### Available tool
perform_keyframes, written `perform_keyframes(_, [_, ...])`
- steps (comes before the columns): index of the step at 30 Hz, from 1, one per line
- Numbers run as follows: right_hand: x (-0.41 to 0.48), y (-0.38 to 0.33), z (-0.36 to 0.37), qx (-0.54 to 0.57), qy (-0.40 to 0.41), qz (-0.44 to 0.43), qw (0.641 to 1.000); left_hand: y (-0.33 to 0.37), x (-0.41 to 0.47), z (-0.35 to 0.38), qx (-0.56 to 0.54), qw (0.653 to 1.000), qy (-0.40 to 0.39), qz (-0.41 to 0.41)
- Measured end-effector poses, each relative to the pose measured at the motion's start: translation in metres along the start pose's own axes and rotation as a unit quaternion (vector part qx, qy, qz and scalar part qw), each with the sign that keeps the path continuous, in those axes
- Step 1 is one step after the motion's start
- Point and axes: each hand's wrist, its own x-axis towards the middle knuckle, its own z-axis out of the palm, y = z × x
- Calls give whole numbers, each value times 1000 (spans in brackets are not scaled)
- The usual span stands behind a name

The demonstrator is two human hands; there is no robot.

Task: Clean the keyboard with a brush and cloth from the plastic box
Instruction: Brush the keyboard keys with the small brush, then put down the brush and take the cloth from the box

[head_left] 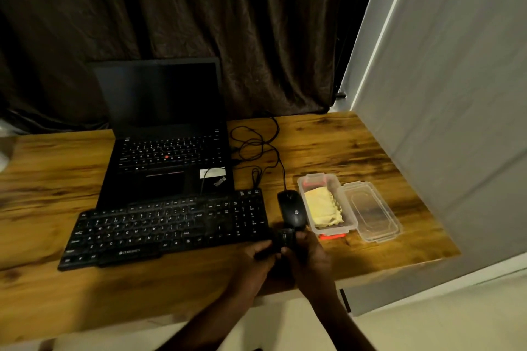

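Observation:
A black external keyboard (168,229) lies across the wooden desk in front of a laptop. Right of it stands an open clear plastic box (325,179) with red clips; a folded yellow cloth (323,206) lies inside. Near the keyboard's right front corner my left hand (256,258) and my right hand (309,255) meet around a small dark object, apparently the brush (283,238). Both hands touch it. The blur hides its shape and bristles.
A black laptop (168,137) stands open behind the keyboard. A black mouse (292,208) sits between keyboard and box, its cable (256,145) looped behind. The box's clear lid (370,212) lies to the right. A white wall borders the desk's (356,145) right edge.

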Motion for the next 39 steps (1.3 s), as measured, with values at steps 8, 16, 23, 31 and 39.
perform_keyframes(8, [10, 5, 5, -132, 23, -57, 989, -9, 4, 3, 221, 966, 54, 120])
perform_keyframes(16, [19, -39, -26, -274, 101, -163, 942, -5, 0, -9, 331, 892, 38, 304])
perform_keyframes(23, [107, -26, -76, -418, 50, -155, 894, 33, 39, 15, 408, 816, -15, 410])
perform_keyframes(31, [140, -33, -71, -661, -153, -160, 717, 43, 81, 19, 589, 668, -82, 448])
perform_keyframes(39, [146, -45, -78, -594, -126, -91, 789, 50, 79, 19, 502, 728, -78, 461])
